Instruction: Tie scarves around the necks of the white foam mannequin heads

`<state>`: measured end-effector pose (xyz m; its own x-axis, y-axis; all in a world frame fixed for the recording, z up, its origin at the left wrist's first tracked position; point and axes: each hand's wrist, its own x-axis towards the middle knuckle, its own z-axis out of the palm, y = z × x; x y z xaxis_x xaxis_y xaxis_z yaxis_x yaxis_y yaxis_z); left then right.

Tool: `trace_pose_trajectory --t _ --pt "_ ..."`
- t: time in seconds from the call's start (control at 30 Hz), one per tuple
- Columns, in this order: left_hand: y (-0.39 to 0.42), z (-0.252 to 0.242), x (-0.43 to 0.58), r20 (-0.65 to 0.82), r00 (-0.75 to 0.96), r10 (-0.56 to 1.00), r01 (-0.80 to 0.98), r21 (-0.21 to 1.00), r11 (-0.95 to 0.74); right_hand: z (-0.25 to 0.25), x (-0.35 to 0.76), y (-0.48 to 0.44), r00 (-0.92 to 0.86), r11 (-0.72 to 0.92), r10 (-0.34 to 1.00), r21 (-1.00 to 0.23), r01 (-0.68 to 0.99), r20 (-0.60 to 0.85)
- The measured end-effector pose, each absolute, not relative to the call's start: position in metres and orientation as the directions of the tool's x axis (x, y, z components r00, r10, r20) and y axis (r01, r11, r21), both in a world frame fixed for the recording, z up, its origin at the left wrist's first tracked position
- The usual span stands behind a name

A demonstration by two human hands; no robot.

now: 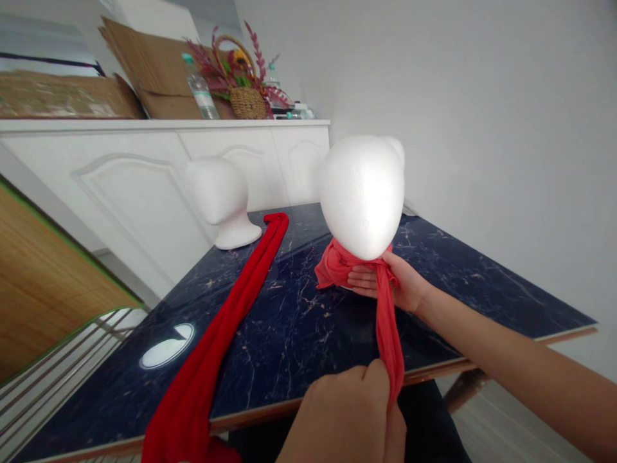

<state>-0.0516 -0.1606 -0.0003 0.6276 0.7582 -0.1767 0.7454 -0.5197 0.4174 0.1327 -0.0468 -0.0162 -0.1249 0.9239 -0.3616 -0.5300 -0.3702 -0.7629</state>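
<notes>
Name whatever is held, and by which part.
The left hand grips the coral scarf by its tail. The right hand touches the wrapped part; whether it grips there is unclear.

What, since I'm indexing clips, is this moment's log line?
left hand: gripping length of coral fabric scarf; right hand: on scarf around lower part of white foam head; head: upright on navy marbled tabletop

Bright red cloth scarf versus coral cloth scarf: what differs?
The bright red cloth scarf lies along the dark blue tabletop; the coral cloth scarf wraps beneath the nearer white mannequin head, its tail in the left hand. The bright red scarf looks deeper, the coral scarf paler. Both are long.
</notes>
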Motion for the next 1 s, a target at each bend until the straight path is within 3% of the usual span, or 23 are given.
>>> trace_pose_trajectory --t 0.23,0.33,0.47,0.6,0.67,0.77,0.87,1.0 --pt "-0.155 0.007 -0.052 -0.199 0.641 0.742 0.755 0.340 -0.561 -0.020 0.151 -0.065 -0.295 -0.489 0.869 -0.776 -0.398 -0.397" --pt "-0.143 0.021 -0.073 -0.038 0.594 0.804 0.760 0.357 -0.544 -0.022 0.171 -0.080 -0.345 -0.495 0.849 -0.832 -0.251 -0.401" --pt "-0.101 0.032 -0.097 0.203 0.460 0.864 0.766 0.401 -0.502 -0.015 0.200 -0.089 -0.213 -0.293 0.933 -0.956 0.021 -0.291" --pt "-0.042 0.021 -0.095 0.183 0.445 0.877 0.695 0.548 -0.467 -0.012 0.209 -0.079 0.133 0.025 0.990 -0.993 0.112 0.040" --pt "-0.019 0.013 -0.083 0.157 0.476 0.865 0.608 0.652 -0.453 -0.015 0.202 -0.070 0.202 0.089 0.972 -0.985 0.144 0.118" --pt "-0.002 0.006 -0.059 0.155 0.596 0.788 0.407 0.788 -0.462 -0.021 0.186 -0.058 0.087 0.171 0.980 -0.982 0.079 0.178" --pt "0.000 0.007 -0.036 0.228 0.675 0.702 0.225 0.842 -0.490 -0.022 0.180 -0.054 -0.045 0.251 0.967 -0.968 -0.028 0.252" --pt "0.006 0.013 -0.004 0.294 0.702 0.648 0.117 0.851 -0.512 -0.012 0.202 -0.047 0.007 0.294 0.956 -0.955 -0.020 0.294"
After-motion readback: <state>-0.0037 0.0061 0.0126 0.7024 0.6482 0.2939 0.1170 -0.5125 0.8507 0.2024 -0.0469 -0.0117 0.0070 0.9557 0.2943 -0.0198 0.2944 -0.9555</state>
